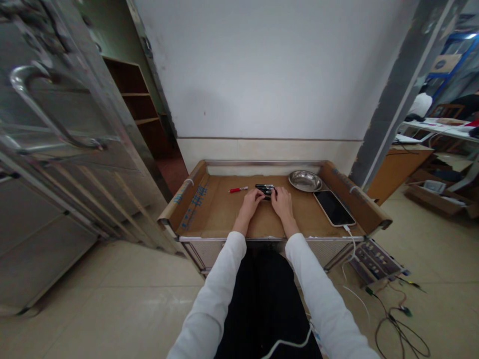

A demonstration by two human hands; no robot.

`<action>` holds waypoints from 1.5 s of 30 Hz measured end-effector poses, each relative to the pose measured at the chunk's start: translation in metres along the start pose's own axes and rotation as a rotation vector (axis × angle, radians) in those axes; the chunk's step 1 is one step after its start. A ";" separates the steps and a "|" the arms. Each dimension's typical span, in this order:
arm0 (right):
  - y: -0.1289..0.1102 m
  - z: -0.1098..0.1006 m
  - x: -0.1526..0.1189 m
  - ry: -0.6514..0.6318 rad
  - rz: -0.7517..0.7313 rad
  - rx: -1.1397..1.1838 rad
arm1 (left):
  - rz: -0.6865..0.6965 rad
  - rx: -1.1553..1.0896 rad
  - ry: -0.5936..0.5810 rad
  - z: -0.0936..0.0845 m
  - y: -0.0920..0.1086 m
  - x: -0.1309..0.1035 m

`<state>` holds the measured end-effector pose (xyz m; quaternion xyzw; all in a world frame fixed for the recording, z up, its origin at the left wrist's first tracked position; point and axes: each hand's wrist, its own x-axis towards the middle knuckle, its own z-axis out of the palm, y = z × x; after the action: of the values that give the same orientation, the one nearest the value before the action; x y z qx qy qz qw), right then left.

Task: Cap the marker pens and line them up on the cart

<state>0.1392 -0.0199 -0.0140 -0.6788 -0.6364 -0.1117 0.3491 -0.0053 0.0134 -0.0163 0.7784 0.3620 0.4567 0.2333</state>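
Note:
Several black pens (264, 186) lie side by side, crosswise in front of me on the cardboard-lined cart top (217, 214). My left hand (251, 202) has its fingers closed at the left end of the nearest pens. At their right end, my right hand (283, 200) is closed with thumb and fingers bent around the tips. My fingers partly hide the nearer pens, so how many each hand grips does not show. A red pen (237, 189) with a pale end rests apart, to the left of the black ones.
A shiny metal bowl (305, 180) stands at the back right. A phone (334, 208) lies before it, with a white cable (352, 242) hanging over the front edge. Cardboard side walls bound the cart top. Cables (402, 329) and an electrical box (376, 264) are on the floor at right.

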 end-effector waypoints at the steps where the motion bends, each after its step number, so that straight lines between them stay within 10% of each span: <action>1: 0.000 0.000 0.000 -0.004 0.002 0.000 | -0.019 0.010 -0.003 0.000 0.000 0.000; 19: 0.001 0.002 -0.002 -0.123 -0.091 0.115 | 0.021 0.208 0.135 0.006 0.000 -0.001; 28: 0.002 0.001 -0.002 -0.207 -0.189 0.260 | 0.081 0.030 -0.031 -0.001 0.012 -0.001; 45: 0.003 0.001 -0.003 -0.186 -0.145 0.184 | 0.004 0.165 -0.004 0.002 0.002 -0.002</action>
<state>0.1409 -0.0218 -0.0175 -0.6034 -0.7210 -0.0144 0.3403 -0.0038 0.0101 -0.0168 0.7967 0.3963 0.4242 0.1682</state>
